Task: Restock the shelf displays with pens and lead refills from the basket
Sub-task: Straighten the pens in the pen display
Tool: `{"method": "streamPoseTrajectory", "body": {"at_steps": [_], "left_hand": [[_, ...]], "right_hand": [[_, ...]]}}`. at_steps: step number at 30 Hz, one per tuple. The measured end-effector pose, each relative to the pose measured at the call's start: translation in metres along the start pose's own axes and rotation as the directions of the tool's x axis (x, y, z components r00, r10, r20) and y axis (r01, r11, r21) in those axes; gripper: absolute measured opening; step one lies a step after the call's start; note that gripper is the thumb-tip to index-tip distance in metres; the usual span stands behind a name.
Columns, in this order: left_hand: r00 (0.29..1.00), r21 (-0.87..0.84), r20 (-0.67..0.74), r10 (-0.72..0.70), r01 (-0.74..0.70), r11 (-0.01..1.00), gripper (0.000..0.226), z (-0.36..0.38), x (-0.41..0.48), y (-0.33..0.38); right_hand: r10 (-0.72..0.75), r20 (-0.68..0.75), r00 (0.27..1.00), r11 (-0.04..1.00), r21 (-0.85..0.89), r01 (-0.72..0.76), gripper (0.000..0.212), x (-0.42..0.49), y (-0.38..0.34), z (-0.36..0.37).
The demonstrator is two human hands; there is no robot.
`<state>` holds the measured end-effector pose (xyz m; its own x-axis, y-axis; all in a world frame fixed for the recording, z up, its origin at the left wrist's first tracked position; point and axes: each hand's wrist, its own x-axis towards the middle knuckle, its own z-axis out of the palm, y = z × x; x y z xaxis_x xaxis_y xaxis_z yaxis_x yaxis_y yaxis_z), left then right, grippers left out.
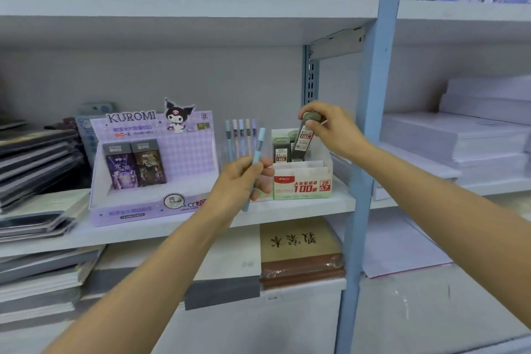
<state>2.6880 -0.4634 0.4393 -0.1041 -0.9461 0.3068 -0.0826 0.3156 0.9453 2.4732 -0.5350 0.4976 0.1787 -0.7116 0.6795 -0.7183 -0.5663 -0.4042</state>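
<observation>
At the far left, dark notebooks (37, 158) lie stacked and slanting on the white middle shelf (301, 210), with more pale pads piled on the level below. Next along the shelf stands a purple Kuromi display box (152, 167), open at the front, with two dark lead refill packs (135, 164) upright in its left part. Above it the upper shelf board (186, 6) carries a row of bright pastel items in dividers, too blurred to name. Just right of the Kuromi box, a row of pastel pens (241, 135) stands upright. In front of them the left hand (241, 184) has its fingers curled round a light blue pen (256, 158), which is held tilted, cap up. Beside it sits a white and green lead refill carton (301, 184) with a few dark tubes standing in its rear slots. The right hand (336, 132) pinches the cap of a dark lead refill tube (301, 141), whose lower end is down in the carton. Below, a tan book with brown edging (298, 241) lies flat. A pale blue upright post (370, 123) divides the bays, and right of it white paper stacks (474, 141) fill the neighbouring shelf.
</observation>
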Motion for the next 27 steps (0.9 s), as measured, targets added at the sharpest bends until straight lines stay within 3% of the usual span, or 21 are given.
{"method": "streamPoseTrajectory", "body": {"at_steps": [6, 13, 16, 18, 21, 23, 27], "left_hand": [[0.997, -0.003, 0.062, 0.036, -0.036, 0.999, 0.018, -0.012, 0.001, -0.005], [0.992, -0.041, 0.115, 0.060, -0.056, 0.998, 0.015, -0.018, 0.000, -0.007], [0.991, -0.060, 0.113, 0.065, -0.058, 0.997, 0.011, -0.020, -0.001, -0.008], [0.993, -0.063, 0.090, 0.075, -0.070, 0.996, 0.011, -0.020, -0.003, -0.008], [0.996, -0.050, 0.031, 0.089, -0.088, 0.995, 0.014, -0.018, -0.005, -0.006], [0.996, -0.040, -0.009, 0.090, -0.090, 0.995, 0.020, -0.016, -0.007, -0.003], [0.993, -0.023, -0.025, 0.111, -0.112, 0.993, 0.019, -0.015, -0.014, 0.005]], "right_hand": [[0.066, 0.144, 0.987, 0.998, -0.019, -0.064, 0.027, 0.010, 0.004, 0.018], [0.060, 0.047, 0.997, 0.988, -0.143, -0.053, 0.014, 0.006, 0.012, 0.034], [0.018, -0.035, 0.999, 0.988, -0.154, -0.023, 0.020, 0.004, 0.001, 0.033], [0.018, -0.072, 0.997, 1.000, 0.007, -0.017, 0.019, 0.000, -0.016, 0.029], [0.060, 0.176, 0.983, 0.889, 0.439, -0.132, 0.025, -0.009, -0.050, 0.023], [0.031, 0.274, 0.961, 0.827, 0.533, -0.179, 0.026, -0.015, -0.066, 0.028], [0.048, 0.210, 0.976, 0.733, 0.657, -0.178, 0.017, -0.017, -0.079, 0.027]]}}
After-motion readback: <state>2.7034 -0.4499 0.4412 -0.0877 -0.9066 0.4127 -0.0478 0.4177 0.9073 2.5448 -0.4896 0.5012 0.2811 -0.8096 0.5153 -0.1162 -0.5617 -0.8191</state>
